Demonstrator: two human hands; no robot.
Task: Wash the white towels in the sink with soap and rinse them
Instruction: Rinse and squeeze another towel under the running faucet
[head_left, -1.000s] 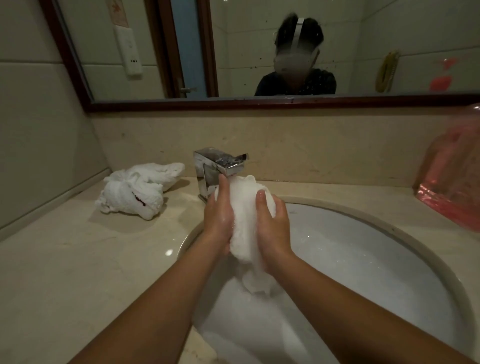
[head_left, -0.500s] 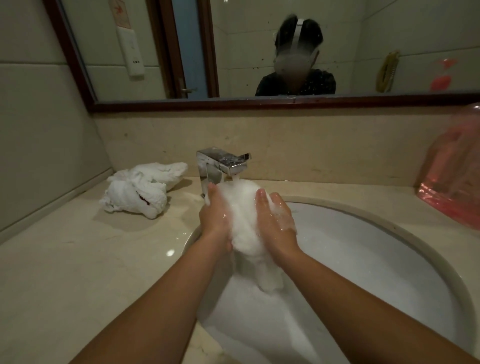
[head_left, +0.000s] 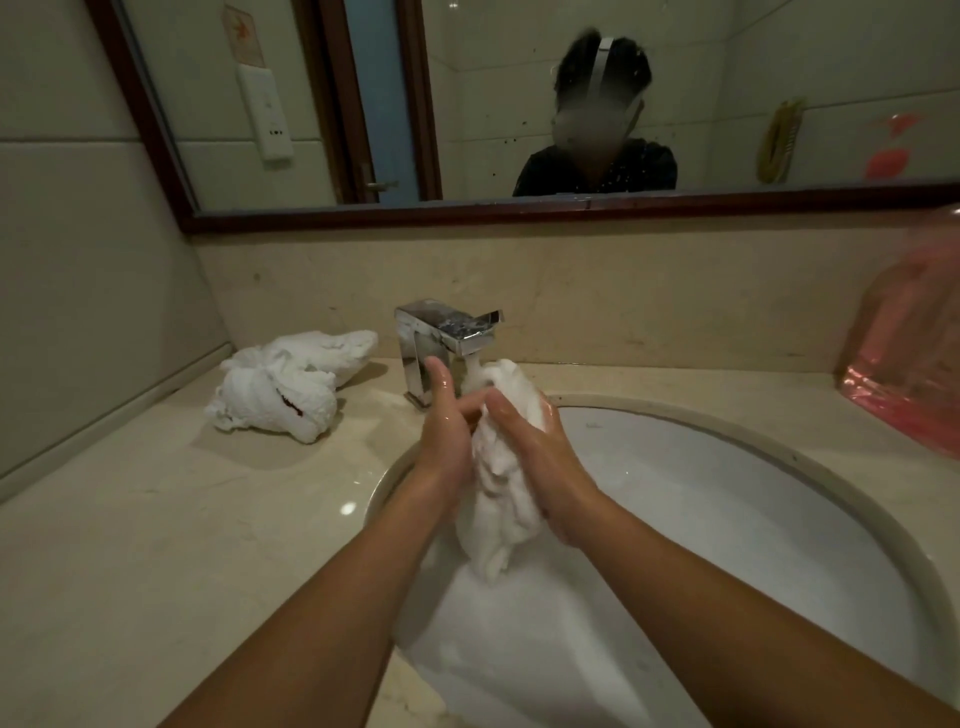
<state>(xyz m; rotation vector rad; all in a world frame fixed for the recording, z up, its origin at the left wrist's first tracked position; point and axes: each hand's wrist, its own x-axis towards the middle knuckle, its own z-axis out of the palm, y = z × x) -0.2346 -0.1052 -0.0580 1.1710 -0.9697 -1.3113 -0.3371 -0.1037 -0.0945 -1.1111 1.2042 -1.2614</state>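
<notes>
A wet, soapy white towel hangs bunched between my two hands over the sink, its top under the water running from the chrome faucet. My left hand presses the towel's left side with its fingers stretched out, the index finger pointing up toward the spout. My right hand wraps the towel's right side with its fingers curled over it. The basin below holds foamy water. More white towels lie twisted in a heap on the counter left of the faucet.
A beige stone counter surrounds the sink and meets a tiled wall on the left. A pink plastic bag stands at the right edge. Above the backsplash a wood-framed mirror reflects a person.
The hands rubbed the towel and brought it under the spout. My left hand's fingers have straightened and slid across toward my right hand. The towel now hangs lower between the palms.
</notes>
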